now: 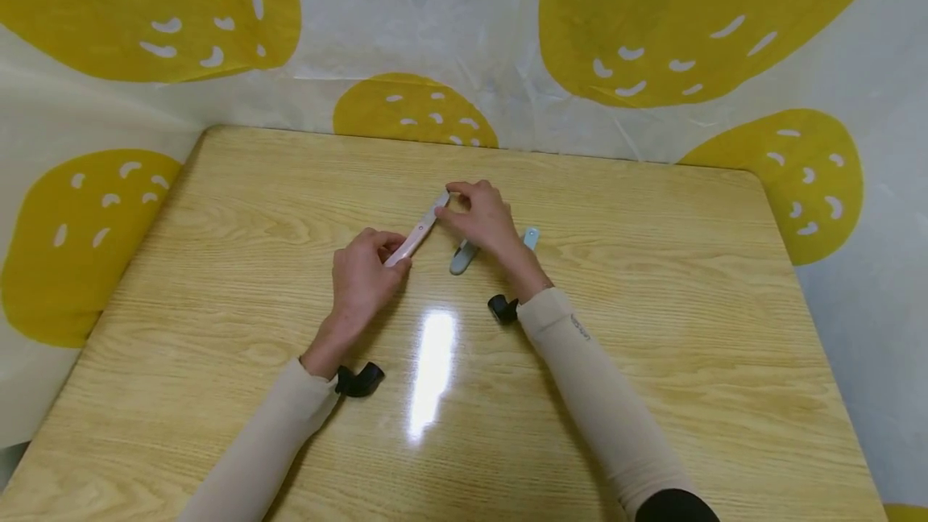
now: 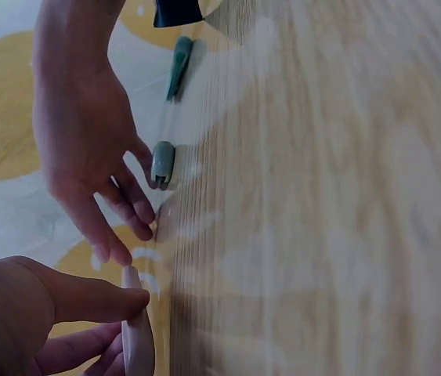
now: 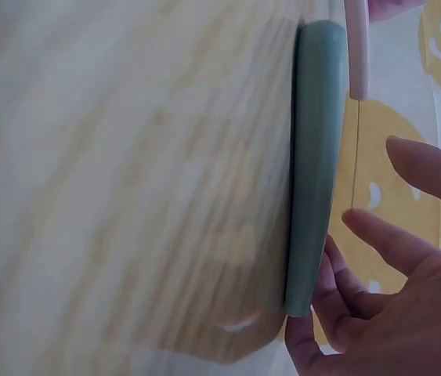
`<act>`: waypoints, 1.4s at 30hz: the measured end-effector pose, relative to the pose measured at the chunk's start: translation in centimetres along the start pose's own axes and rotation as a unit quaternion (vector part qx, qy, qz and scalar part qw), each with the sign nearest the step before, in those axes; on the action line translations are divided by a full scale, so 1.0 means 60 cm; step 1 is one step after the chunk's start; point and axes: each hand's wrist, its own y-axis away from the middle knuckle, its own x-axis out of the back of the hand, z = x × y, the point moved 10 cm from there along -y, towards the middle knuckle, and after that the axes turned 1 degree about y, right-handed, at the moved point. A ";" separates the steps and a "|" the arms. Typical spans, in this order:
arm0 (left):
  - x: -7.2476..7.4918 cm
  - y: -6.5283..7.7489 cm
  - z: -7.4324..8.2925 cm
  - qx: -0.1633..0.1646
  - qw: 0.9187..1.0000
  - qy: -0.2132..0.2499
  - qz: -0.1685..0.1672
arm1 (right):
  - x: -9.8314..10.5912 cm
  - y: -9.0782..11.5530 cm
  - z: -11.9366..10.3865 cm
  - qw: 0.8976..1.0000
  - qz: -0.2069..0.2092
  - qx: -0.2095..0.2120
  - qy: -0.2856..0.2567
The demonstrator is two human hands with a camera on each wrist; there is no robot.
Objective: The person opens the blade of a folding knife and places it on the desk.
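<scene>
While the left hand (image 1: 365, 271) pinches the pink-handled knife (image 1: 409, 244) at its near end, thumb against curled fingers, the knife slants up and rightward between the two hands, seemingly just above the table (image 1: 254, 264); its blade (image 1: 430, 218) stands out roughly in line with the handle, and that pinch is best kept well behind the pivot, out of the blade's path; just right of the knife a grey-green tool (image 1: 461, 259) lies on the table, partly covered by the right hand (image 1: 484, 220); this hand, at the knife's far end, is spread — an index fingertip meets the blade's tip, the thumb apart from it in the right wrist view — and whether its lower fingers touch the grey-green tool I cannot tell; which edge is sharp does not show either, so touching only the flat sides or the spine, with slow, even pressure, would be safest; farther right of the knife, past the right wrist, a light-blue tool (image 1: 532, 238) lies clear of both hands' work.
</scene>
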 end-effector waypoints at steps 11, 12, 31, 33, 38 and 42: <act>-0.004 -0.003 -0.003 0.000 1.000 -0.011 -0.016 | -0.003 -0.005 0.007 0.997 -0.036 -0.012 0.064; -0.004 -0.003 -0.003 0.000 1.000 -0.012 -0.017 | -0.002 -0.006 0.008 0.997 -0.040 -0.013 0.064; -0.009 0.011 0.068 -0.098 0.995 0.027 -0.005 | 0.043 0.032 0.035 0.999 -0.011 -0.047 0.017; -0.023 0.012 0.078 -0.101 0.993 0.053 -0.037 | 0.046 0.039 0.036 0.998 -0.010 -0.056 0.020; -0.061 0.012 0.089 -0.087 0.985 0.098 -0.113 | 0.049 0.056 0.042 0.998 -0.019 -0.067 0.013; -0.087 0.013 0.090 -0.079 0.980 0.099 -0.155 | 0.050 0.062 0.049 0.997 -0.028 -0.065 -0.001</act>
